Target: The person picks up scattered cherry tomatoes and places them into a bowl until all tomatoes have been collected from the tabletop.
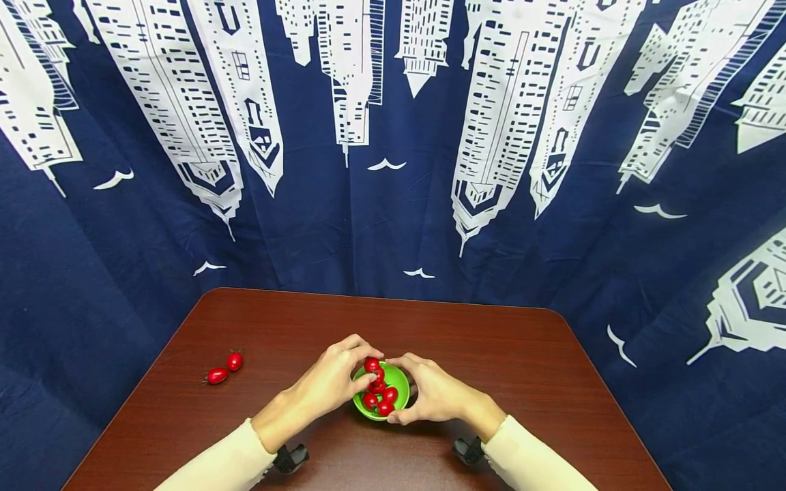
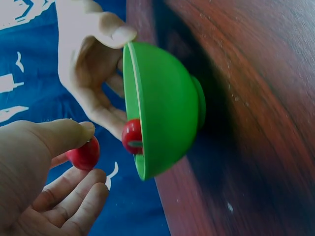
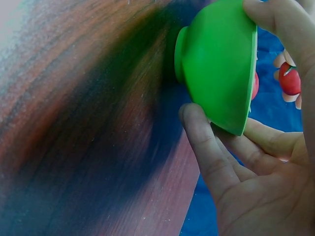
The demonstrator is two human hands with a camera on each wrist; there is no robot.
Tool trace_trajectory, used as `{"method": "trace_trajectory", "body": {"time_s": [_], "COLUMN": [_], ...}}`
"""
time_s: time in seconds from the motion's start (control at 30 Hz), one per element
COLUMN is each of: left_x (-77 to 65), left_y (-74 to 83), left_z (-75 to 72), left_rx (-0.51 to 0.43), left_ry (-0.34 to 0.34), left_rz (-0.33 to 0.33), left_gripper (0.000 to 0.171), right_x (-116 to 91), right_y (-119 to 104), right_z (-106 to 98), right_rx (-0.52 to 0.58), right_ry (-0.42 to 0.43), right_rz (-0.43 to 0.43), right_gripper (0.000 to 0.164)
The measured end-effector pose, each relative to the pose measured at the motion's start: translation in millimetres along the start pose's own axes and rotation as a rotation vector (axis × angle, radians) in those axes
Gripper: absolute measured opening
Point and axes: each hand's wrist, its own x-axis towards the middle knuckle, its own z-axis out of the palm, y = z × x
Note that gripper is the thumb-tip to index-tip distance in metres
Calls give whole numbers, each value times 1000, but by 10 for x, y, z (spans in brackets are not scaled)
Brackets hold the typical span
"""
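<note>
My left hand [image 1: 331, 374] is over the left side of a small green bowl [image 1: 400, 383], pinching a red cherry tomato [image 2: 84, 155] between thumb and fingers. In the left wrist view that tomato is apart from the bowl's rim. On the other side, my right hand [image 1: 437, 390] holds the bowl, its thumb at the rim and its fingers [image 3: 199, 125] round the far side and underside. Several cherry tomatoes [image 1: 385, 408] lie inside the bowl, and one tomato [image 2: 132, 136] shows at its rim in the left wrist view.
Two more cherry tomatoes, one lying [image 1: 217, 376] nearer and one [image 1: 235, 361] just behind it, are on the left of the brown wooden table [image 1: 491, 341]. Behind the table hangs a dark blue curtain [image 1: 381, 232] printed with white buildings and birds.
</note>
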Motion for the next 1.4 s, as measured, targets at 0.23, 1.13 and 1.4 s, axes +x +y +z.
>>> {"method": "trace_trajectory", "body": {"time_s": [0.23,1.13,1.4], "left_x": [30,55,36], "left_y": [81,166,133], "left_z": [104,138,114], "left_rx": [18,118,153], "left_ry": [-17,-51,-25], "left_rz": [32,-5,14], "left_gripper": [34,54,51], "right_x": [-10,9,8], "right_y": [6,5,7], "right_z": [-4,-3,-7], "right_rx": [11,-74,-60], "right_ry": [3,15,14], "right_rz": [0,-39,-28], "right_gripper": [91,87,91]}}
